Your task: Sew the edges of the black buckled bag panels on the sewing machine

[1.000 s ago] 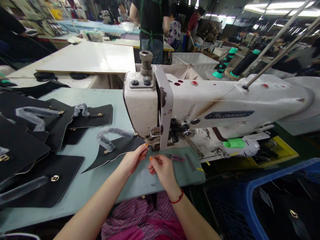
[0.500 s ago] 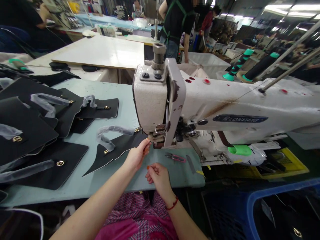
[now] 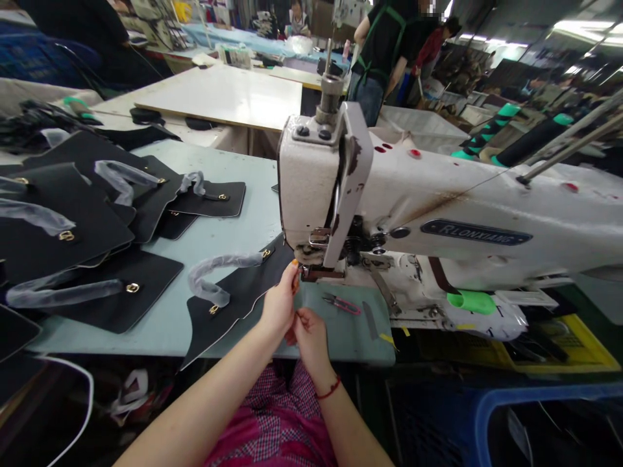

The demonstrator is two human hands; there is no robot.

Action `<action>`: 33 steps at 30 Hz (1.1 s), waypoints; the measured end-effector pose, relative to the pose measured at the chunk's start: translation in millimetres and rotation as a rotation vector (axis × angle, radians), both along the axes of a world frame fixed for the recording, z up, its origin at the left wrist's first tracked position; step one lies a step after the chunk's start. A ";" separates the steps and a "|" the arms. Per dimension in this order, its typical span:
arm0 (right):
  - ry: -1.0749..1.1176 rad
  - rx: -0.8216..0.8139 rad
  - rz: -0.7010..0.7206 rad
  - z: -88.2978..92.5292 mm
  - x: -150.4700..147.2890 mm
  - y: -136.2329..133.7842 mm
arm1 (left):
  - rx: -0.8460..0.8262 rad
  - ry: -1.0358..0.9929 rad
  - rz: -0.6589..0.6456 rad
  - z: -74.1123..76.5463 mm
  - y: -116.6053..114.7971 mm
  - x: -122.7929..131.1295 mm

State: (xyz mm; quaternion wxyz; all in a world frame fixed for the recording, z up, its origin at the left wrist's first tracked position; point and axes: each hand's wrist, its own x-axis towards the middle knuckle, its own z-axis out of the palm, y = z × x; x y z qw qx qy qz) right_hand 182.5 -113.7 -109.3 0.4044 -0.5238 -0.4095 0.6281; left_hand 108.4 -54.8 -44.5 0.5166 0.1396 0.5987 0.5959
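Observation:
A white sewing machine (image 3: 438, 214) stands on a pale green table (image 3: 228, 227). A black leather panel (image 3: 238, 292) with a wrapped handle and gold ring lies under its needle area. My left hand (image 3: 281, 299) reaches up to the presser foot, fingertips pinched close under the needle, resting over the panel's edge. My right hand (image 3: 307, 332) sits just behind it, fingers curled in a pinch; what it holds is too small to make out, possibly thread. Small pink thread snips (image 3: 342, 303) lie on the table right of my hands.
Several black panels with wrapped handles (image 3: 87, 227) are piled at the left. A blue crate (image 3: 506, 415) stands at lower right, thread cones (image 3: 516, 130) behind the machine. A person in a green apron (image 3: 384, 45) stands beyond a white worktable (image 3: 228, 97).
My left hand has risen to the presser foot. My right hand has drawn back toward me and closer to the left. The view has shifted right and nearer.

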 end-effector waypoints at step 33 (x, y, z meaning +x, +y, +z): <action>-0.186 0.290 -0.229 55.8 -40.7 45.4 | 0.383 0.389 -1.366 77.5 95.2 -85.7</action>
